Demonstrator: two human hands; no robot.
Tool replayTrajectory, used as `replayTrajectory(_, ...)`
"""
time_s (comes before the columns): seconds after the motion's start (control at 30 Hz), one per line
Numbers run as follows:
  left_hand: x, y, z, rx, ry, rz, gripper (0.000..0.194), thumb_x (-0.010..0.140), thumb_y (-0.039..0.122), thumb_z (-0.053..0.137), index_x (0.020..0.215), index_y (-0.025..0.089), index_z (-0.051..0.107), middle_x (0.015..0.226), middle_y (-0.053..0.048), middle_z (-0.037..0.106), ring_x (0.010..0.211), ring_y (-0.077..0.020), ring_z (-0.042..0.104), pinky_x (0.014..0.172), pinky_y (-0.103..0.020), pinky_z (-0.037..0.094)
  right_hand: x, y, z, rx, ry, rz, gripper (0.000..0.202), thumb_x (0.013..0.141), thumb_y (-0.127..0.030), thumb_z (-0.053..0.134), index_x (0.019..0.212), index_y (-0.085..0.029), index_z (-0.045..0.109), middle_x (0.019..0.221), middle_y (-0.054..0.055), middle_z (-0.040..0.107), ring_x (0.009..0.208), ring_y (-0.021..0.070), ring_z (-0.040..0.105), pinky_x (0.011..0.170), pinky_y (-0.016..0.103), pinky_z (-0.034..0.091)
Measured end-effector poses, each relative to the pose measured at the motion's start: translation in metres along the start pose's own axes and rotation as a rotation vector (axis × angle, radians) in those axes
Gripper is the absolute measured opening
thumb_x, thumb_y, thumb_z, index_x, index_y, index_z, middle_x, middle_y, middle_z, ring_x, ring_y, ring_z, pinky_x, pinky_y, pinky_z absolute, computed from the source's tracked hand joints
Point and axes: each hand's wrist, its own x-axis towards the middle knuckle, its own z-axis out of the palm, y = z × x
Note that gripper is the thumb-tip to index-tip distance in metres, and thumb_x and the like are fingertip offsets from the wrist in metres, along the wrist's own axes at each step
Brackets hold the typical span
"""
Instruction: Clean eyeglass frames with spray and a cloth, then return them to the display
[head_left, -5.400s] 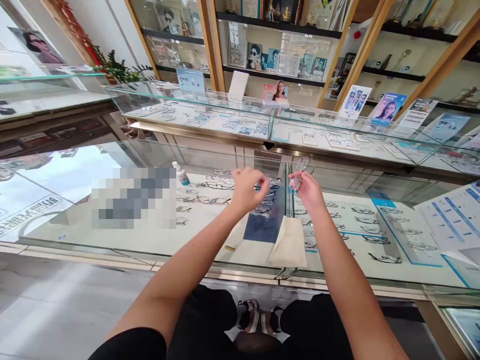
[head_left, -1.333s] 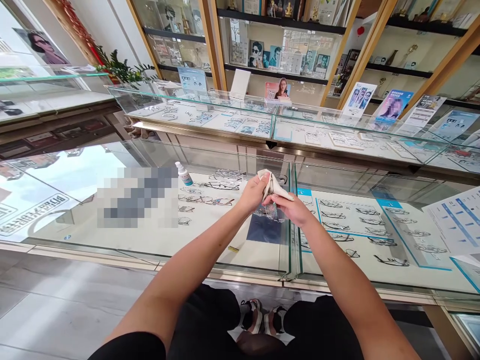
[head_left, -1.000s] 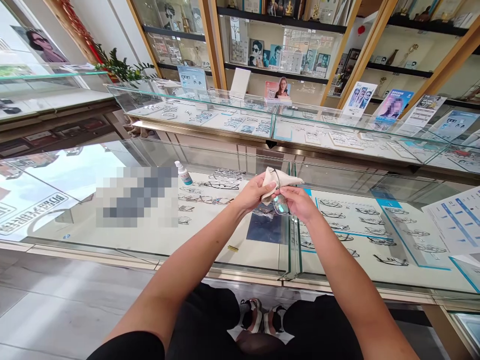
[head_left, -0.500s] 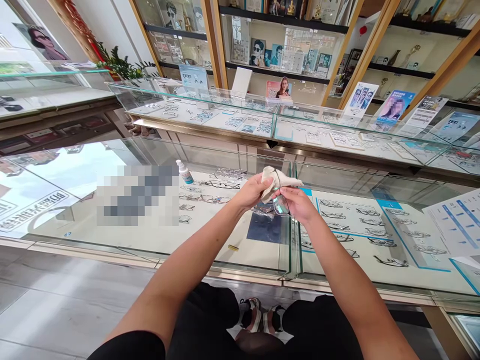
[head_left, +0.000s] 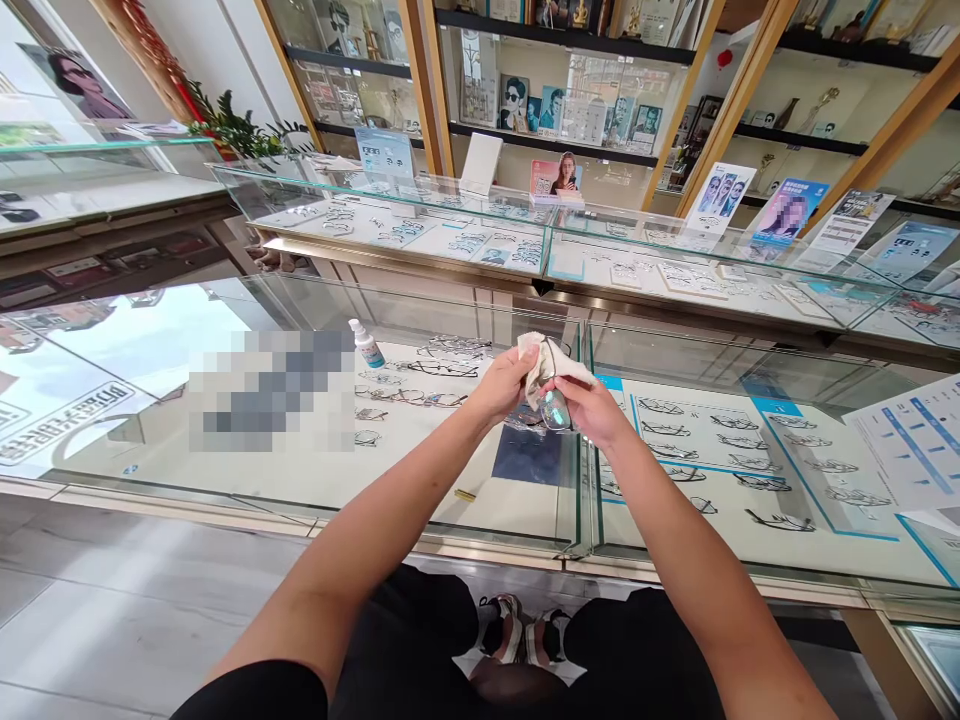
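Observation:
Above the glass counter, my left hand [head_left: 508,385] is closed on a pale cleaning cloth [head_left: 574,367], which is folded over part of a pair of eyeglasses [head_left: 556,411]. One lens hangs clear below the cloth and catches a greenish glare. My right hand [head_left: 587,402] pinches the eyeglasses' frame from the other side, its fingers touching the cloth too. The cloth hides the other lens. A white spray bottle [head_left: 367,346] with a blue label stands to the left of my hands.
Rows of eyeglass frames [head_left: 739,440] lie inside the glass counter [head_left: 322,500]. A dark blue sheet [head_left: 529,462] and a small gold-coloured piece [head_left: 465,494] show below my hands. A printed sheet [head_left: 911,450] stands at right. Behind runs another display case [head_left: 420,265].
The cloth and eyeglasses have shifted slightly left in my hands. The cloth's right end now lies under my right fingers, and the exposed lens faces more toward me.

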Motion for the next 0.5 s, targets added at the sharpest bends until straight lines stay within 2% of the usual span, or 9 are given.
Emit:
replayTrajectory(0.07, 0.000, 0.002, 0.000, 0.000, -0.051, -0.019, 0.054, 0.076, 0.057, 0.092, 0.095, 0.016, 0.063, 0.066, -0.001, 0.066, 0.053, -0.0102, 0.056, 0.050, -0.021, 0.038, 0.002, 0.000, -0.004, 0.027, 0.011, -0.013, 0.030, 0.077, -0.050, 0.091, 0.088, -0.023, 0.083, 0.086, 0.005, 0.077, 0.079, 0.0192, 0.064, 0.072, 0.033, 0.049)
replayTrajectory(0.13, -0.001, 0.001, 0.002, 0.023, -0.044, 0.007, 0.053, 0.075, 0.052, 0.094, 0.099, 0.017, 0.063, 0.065, 0.001, 0.065, 0.052, -0.0093, 0.054, 0.049, -0.020, 0.035, 0.003, 0.003, -0.005, 0.016, 0.007, -0.013, 0.031, 0.077, -0.051, 0.091, 0.089, -0.023, 0.083, 0.085, 0.005, 0.076, 0.078, 0.0192, 0.063, 0.070, 0.033, 0.047)
replayTrajectory(0.23, -0.003, -0.005, 0.005, 0.062, 0.068, 0.072, 0.053, 0.084, 0.067, 0.081, 0.081, 0.018, 0.059, 0.050, 0.003, 0.055, 0.043, -0.0087, 0.045, 0.045, -0.022, 0.031, 0.003, 0.010, -0.001, -0.063, -0.029, 0.006, 0.031, 0.079, -0.051, 0.090, 0.088, -0.022, 0.084, 0.087, 0.006, 0.077, 0.074, 0.0175, 0.059, 0.069, 0.033, 0.044)
replayTrajectory(0.33, -0.002, -0.010, 0.005, 0.048, 0.157, 0.044, 0.063, 0.091, 0.078, 0.064, 0.069, 0.020, 0.053, 0.042, 0.004, 0.044, 0.037, -0.0083, 0.035, 0.042, -0.024, 0.026, 0.002, 0.015, 0.005, -0.113, -0.051, 0.004, 0.032, 0.081, -0.052, 0.088, 0.088, -0.021, 0.085, 0.091, 0.006, 0.078, 0.069, 0.0143, 0.052, 0.070, 0.033, 0.043)
replayTrajectory(0.4, 0.001, -0.011, 0.003, -0.013, 0.140, 0.013, 0.062, 0.090, 0.078, 0.066, 0.072, 0.019, 0.057, 0.044, 0.003, 0.048, 0.039, -0.0094, 0.039, 0.044, -0.025, 0.030, 0.002, 0.014, 0.006, -0.091, -0.038, -0.005, 0.032, 0.081, -0.053, 0.087, 0.088, -0.022, 0.084, 0.090, 0.005, 0.078, 0.070, 0.0145, 0.052, 0.071, 0.033, 0.043)
replayTrajectory(0.5, 0.006, -0.009, 0.002, -0.113, 0.124, 0.009, 0.059, 0.084, 0.073, 0.076, 0.085, 0.016, 0.067, 0.059, -0.001, 0.064, 0.052, -0.0133, 0.056, 0.055, -0.026, 0.045, 0.003, 0.005, -0.001, -0.055, -0.010, -0.005, 0.032, 0.081, -0.055, 0.087, 0.086, -0.023, 0.083, 0.091, 0.005, 0.077, 0.072, 0.0145, 0.053, 0.070, 0.031, 0.043)
